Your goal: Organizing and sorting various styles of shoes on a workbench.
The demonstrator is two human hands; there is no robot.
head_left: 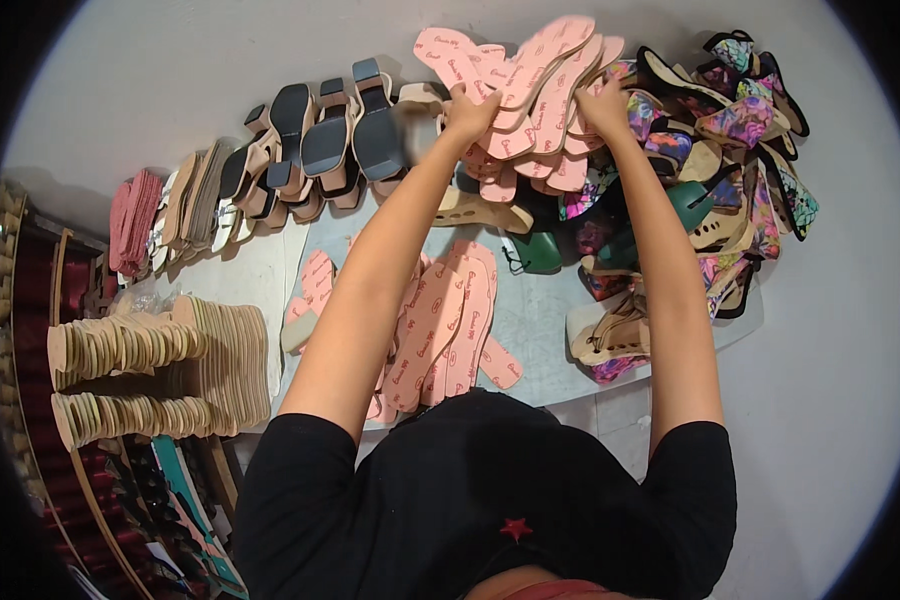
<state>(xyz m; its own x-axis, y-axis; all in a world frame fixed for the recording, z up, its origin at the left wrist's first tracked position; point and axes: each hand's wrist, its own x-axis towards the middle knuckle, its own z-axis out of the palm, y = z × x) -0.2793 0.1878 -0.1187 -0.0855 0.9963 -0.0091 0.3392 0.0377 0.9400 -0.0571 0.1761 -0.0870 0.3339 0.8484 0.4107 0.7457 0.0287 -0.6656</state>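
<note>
Both my arms stretch out to the far side of the table. My left hand [472, 112] grips the left side of a loose bundle of pink printed insoles [540, 85], and my right hand [603, 107] grips its right side. The insoles overlap at different angles, some hanging below my hands. Under and beside the bundle lie several sandals with patterned straps [745, 120] and a sandal with a green strap [535, 250]. Nearer to me, more pink insoles [445, 320] lie spread on the table between my forearms.
Block-heeled shoes with dark soles [325, 145] line the back left, with stacks of beige and pink insoles [138, 220] beside them. Rows of stacked tan sole pieces [225, 355] stand at the left. A light sandal [610, 335] lies near the table's front edge. Shelving [65, 290] borders the far left.
</note>
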